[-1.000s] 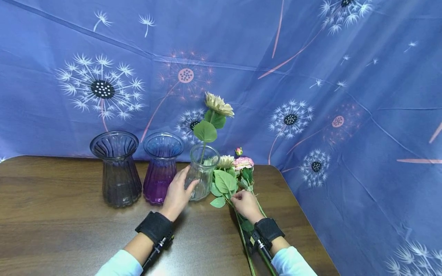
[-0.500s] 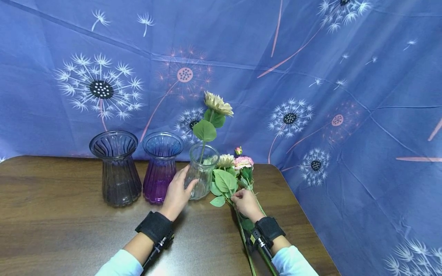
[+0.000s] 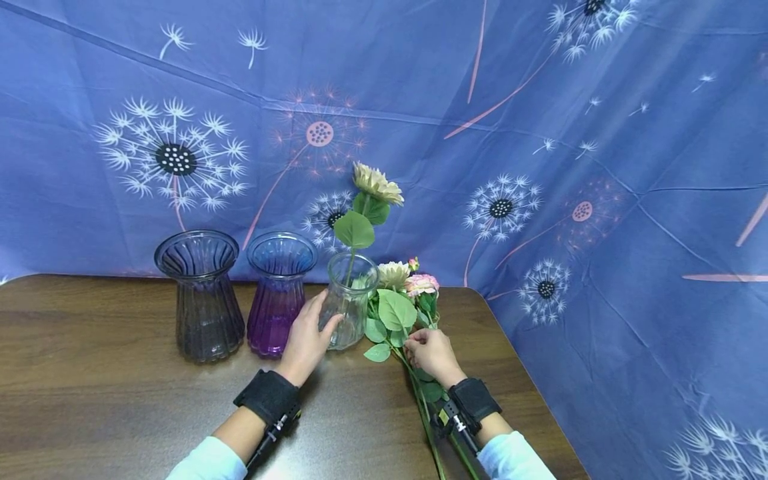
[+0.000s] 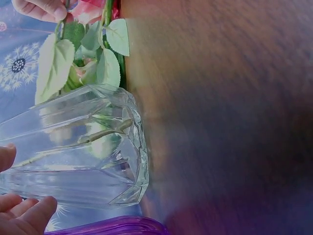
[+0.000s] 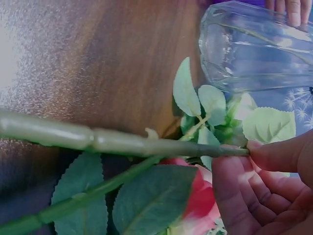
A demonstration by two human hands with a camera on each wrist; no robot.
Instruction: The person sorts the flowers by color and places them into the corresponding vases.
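Observation:
My left hand (image 3: 308, 337) holds the clear glass vase (image 3: 348, 310), thumb on the near side and fingers along its left. In that vase stands a cream flower (image 3: 378, 183) with green leaves; its stem end shows through the glass in the left wrist view. To the right, my right hand (image 3: 433, 353) pinches the green stem (image 5: 122, 142) of another cream flower (image 3: 394, 275) between thumb and fingertips. That stem lies over a pink flower (image 3: 422, 285) and other leafy stems. The right wrist view also shows a red bloom (image 5: 200, 200) below the pinched stem.
A purple-blue glass vase (image 3: 277, 310) stands just left of the clear one, with a dark grey glass vase (image 3: 210, 317) farther left. Blue dandelion-print cloth (image 3: 414, 87) hangs behind and to the right of the wooden table (image 3: 108, 373).
My right hand has shifted slightly right, and the pinched cream flower has risen a little, partly covering the pink bud behind it. The left hand and the vases stay put.

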